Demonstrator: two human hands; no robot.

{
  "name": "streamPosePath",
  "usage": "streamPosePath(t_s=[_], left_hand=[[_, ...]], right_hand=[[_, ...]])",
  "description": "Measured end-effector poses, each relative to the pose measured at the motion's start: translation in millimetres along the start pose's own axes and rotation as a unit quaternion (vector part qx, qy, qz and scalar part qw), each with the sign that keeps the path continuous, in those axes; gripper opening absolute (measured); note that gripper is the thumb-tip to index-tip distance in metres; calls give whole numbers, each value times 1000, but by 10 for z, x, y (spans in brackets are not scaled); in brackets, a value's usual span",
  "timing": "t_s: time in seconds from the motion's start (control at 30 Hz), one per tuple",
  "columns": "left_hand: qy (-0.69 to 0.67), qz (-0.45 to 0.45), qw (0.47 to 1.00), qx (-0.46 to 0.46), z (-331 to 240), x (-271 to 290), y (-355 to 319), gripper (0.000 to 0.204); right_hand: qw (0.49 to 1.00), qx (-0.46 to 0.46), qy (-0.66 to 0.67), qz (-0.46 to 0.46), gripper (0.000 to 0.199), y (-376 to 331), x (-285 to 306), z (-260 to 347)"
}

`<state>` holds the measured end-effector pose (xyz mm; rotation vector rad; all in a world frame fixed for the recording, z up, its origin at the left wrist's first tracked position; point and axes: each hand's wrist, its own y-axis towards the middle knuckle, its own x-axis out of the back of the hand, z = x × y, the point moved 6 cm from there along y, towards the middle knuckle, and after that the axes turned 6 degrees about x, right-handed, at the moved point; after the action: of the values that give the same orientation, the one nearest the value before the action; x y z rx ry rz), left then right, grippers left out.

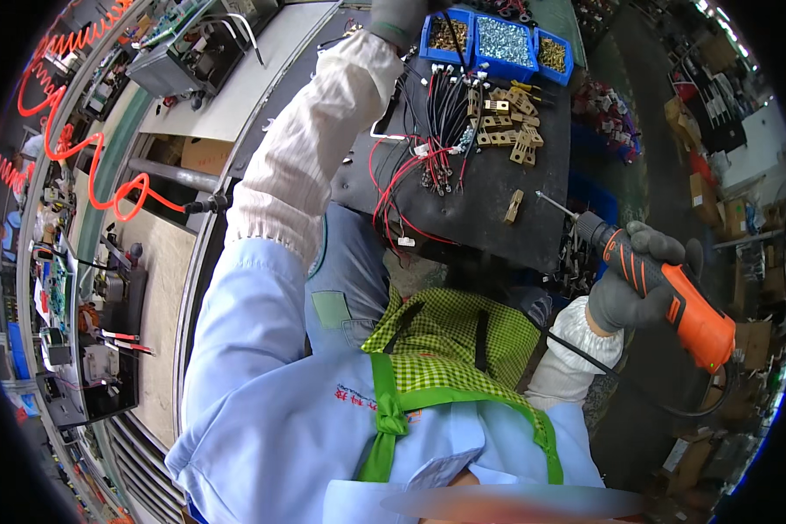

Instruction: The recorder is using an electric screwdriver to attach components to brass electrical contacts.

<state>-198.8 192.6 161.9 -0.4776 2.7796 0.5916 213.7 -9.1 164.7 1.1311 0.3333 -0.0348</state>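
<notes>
Closest to the camera are a pale blue work shirt and a green checked apron. Gloved fingers of the right hand are wrapped around an orange-and-black power screwdriver, so that grip is full. The tool is outside the right edge of the counter, its bit angled inward over the mat, which seems to keep the work surface free of its bulk. Its cable passes by the right forearm, likely to leave the mat unobstructed.

Just beyond the bit's tip, one tan block lies on its own near the right edge, presumably set apart within easy reach. Farther up that edge is a heap of similar blocks. To their left, black leads are bunched roughly parallel, perhaps to limit tangling, while red leads trail toward the near edge.

At the far edge, blue bins hold small metal hardware, seemingly sorted by finish. The left hand is beside them, cut off by the frame; I cannot tell whether its grip holds anything.
</notes>
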Motion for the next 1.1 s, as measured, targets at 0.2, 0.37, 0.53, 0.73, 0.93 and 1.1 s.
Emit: streamPosePath(t_s=[0.2, 0.37, 0.53, 0.73, 0.93, 1.1], left_hand=[[2, 20, 991, -130, -717, -239, -59, 16], [-15, 175, 984, 34, -775, -608, -342, 14], [-59, 321, 945, -33, -965, -852, -565, 11], [179, 350, 918, 50, -1123, -1011, -1172, 33], [130, 404, 883, 200, -483, -884, -1523, 32], [54, 347, 900, 260, -121, -881, -1694, 24]], right_hand=[[1000, -5, 13, -19, 72, 22, -57, -30], [995, -31, 89, 30, 70, 60, -361, -66], [991, -94, 75, 63, 70, -14, -503, -62], [986, -93, 129, 51, 67, -27, -466, -35], [993, -51, 103, 24, 71, 70, -255, 5], [984, -148, 97, 18, 65, -79, -228, -125]])
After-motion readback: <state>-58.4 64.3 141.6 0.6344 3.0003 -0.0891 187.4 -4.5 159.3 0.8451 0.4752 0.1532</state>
